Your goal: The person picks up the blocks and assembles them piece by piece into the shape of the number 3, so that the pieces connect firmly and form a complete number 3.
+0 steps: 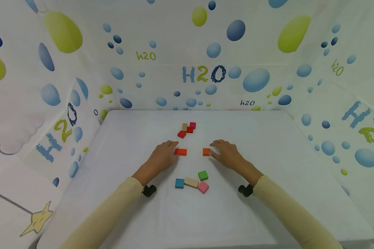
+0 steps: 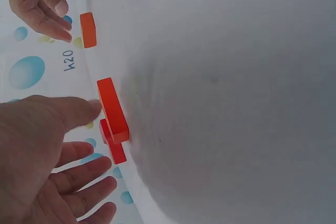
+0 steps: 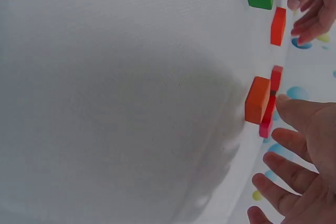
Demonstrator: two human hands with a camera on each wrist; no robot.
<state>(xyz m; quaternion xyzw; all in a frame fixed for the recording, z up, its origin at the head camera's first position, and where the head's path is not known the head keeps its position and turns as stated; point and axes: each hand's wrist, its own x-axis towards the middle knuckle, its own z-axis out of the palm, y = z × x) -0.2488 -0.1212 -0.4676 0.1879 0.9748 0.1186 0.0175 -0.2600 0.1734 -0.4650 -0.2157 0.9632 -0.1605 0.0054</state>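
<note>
A long orange-red block point(image 1: 181, 152) lies on the white table, left of the middle. Beside its left end is my left hand point(image 1: 163, 156), fingers spread; in the left wrist view the thumb is close to the block, and I cannot tell whether it touches. To the right, a shorter orange block point(image 1: 206, 152) lies across a gap from the first one. My right hand point(image 1: 228, 154) is at that block's right side, its fingers apart and loosely bent around nothing. In the right wrist view its thumb points toward the orange block point(image 3: 257, 100).
Farther back sit a red block point(image 1: 181, 134), two more reddish blocks and a wooden block point(image 1: 184, 127). Nearer are a blue block point(image 1: 179, 183), a wooden plank point(image 1: 191, 182), a green block point(image 1: 203, 175) and a pink block point(image 1: 203, 187). Patterned sheets surround the table.
</note>
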